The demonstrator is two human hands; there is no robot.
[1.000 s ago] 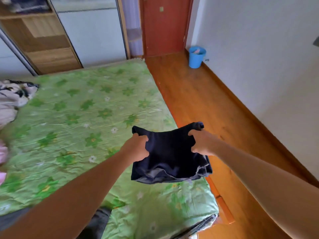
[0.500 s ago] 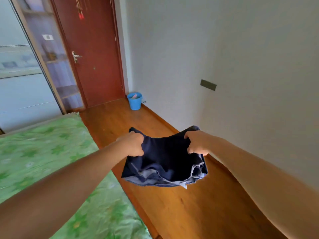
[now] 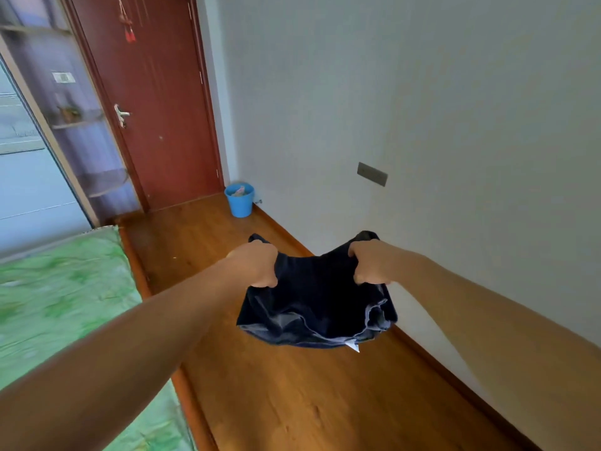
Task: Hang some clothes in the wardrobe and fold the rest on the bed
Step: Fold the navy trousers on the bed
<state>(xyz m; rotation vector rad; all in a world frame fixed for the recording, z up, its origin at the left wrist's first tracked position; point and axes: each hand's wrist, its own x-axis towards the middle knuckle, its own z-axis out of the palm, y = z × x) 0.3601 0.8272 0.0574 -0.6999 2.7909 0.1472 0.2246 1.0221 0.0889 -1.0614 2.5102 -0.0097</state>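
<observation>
A folded dark navy garment (image 3: 313,307) hangs in the air over the wooden floor, to the right of the bed. My left hand (image 3: 257,265) grips its upper left corner and my right hand (image 3: 369,263) grips its upper right corner, both with curled fingers. A small white tag sticks out at the garment's lower edge. The bed (image 3: 55,304) with its green flowered cover lies at the lower left. Part of the wardrobe (image 3: 29,164), with a pale sliding door and open side shelves, shows at the far left.
A red-brown door (image 3: 156,102) stands shut ahead. A blue bucket (image 3: 240,200) sits in the corner by the white wall (image 3: 422,109). A strip of wooden floor (image 3: 292,385) runs between bed and wall. A dark wall plate (image 3: 371,174) is on the right.
My view has swung right, away from the bed toward the door and wall. The garment, held by both hands throughout, has gone from above the bed to above the floor.
</observation>
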